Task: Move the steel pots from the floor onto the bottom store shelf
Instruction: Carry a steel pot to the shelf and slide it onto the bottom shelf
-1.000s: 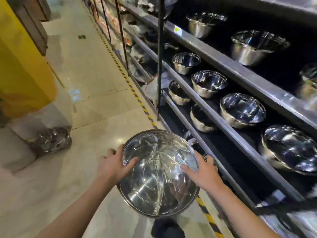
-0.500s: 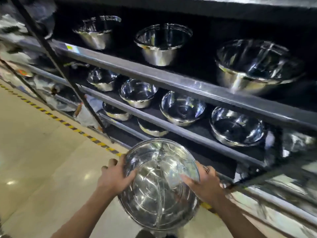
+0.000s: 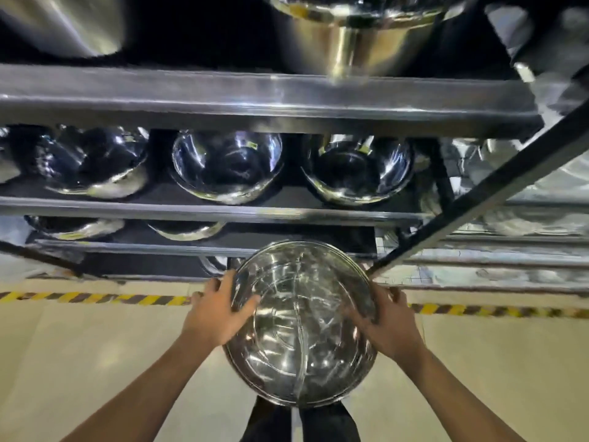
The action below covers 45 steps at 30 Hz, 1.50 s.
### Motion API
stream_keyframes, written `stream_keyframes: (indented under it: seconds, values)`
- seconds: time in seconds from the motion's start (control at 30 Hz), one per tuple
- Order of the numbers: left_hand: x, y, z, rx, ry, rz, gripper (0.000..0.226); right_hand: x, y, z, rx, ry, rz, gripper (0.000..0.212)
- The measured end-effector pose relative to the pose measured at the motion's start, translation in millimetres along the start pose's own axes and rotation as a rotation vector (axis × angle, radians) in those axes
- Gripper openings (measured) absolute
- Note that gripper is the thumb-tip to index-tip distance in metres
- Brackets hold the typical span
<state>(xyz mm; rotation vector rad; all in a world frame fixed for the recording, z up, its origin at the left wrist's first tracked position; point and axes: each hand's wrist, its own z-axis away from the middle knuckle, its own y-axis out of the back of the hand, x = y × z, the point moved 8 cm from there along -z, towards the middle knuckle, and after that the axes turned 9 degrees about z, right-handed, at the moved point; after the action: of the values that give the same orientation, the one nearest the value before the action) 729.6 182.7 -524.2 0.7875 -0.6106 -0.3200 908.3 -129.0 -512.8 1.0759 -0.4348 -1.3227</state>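
Observation:
A wide, shiny steel pot (image 3: pixel 302 327) with a divider across its inside is held in the air between both hands, its far rim close to the front of the bottom shelf (image 3: pixel 153 266). My left hand (image 3: pixel 216 311) grips the pot's left rim, thumb inside. My right hand (image 3: pixel 389 327) grips the right rim. On the bottom shelf, the rim of another steel pot (image 3: pixel 216 264) shows just left of the held one; most of it is hidden.
Steel bowls (image 3: pixel 228 167) fill the upper shelves, and two more (image 3: pixel 188 229) sit on the shelf just above the bottom one. A dark diagonal rack post (image 3: pixel 478 193) crosses on the right. Yellow-black floor tape (image 3: pixel 95 298) runs along the rack's foot.
My view has turned to face the rack head-on and come much nearer and lower. The pot, still in both hands, has moved toward the bottom shelf.

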Motion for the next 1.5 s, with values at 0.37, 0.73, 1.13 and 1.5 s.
stream_keyframes:
  seconds: [0.37,0.73,1.13,1.5]
  values:
    - [-1.3,-57.3,-160.3,0.060,-0.107,0.009,0.102,29.2,-57.8,-150.6,0.172,-0.095,-0.022,0.097]
    - [25.7,-72.1,-246.4,0.058,-0.154,-0.022,0.081,37.5,-62.7,-238.4,0.171,-0.088,-0.016,0.100]
    - [13.6,-114.9,-157.9,-0.084,-0.123,0.307,0.092,16.4,-47.8,-258.5,0.140,0.039,0.115,0.070]
    - [25.8,-149.9,-135.4,0.026,-0.176,0.315,0.112,20.4,-121.9,-142.9,0.041,0.061,0.088,0.114]
